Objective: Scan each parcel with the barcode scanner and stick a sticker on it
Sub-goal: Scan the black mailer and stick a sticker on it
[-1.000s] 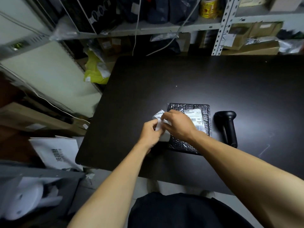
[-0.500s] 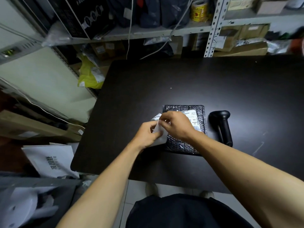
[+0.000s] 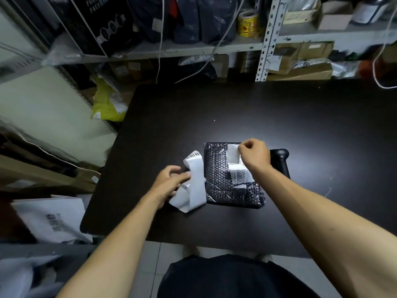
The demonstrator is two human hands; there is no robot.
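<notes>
The parcel (image 3: 233, 186), a black bubble mailer, lies flat on the dark table (image 3: 300, 125), near the front edge and a little right of centre. Its printed label (image 3: 239, 174) faces up. Just beyond it on the right lies the scanner (image 3: 281, 162), mostly hidden behind the forearm.

The right hand (image 3: 254, 154) hangs over the far part of the parcel, fingers curled, pinching a small white sticker (image 3: 233, 153) by its right edge; the sticker hangs above the mailer and I can't tell if its lower edge touches yet. The left hand (image 3: 169, 182), just left of the parcel, grips the loose strip of backing paper (image 3: 194, 183), which curls down onto the table.

What could go wrong, as I judge it: held by one edge only, the sticker may fold on itself or land crooked. It also hangs close above the label, so it might cover part of the barcode. The bumpy wrap gives poor hold unless pressed firmly. The backing strip's free end rests against the mailer's left side and could get caught under it.
</notes>
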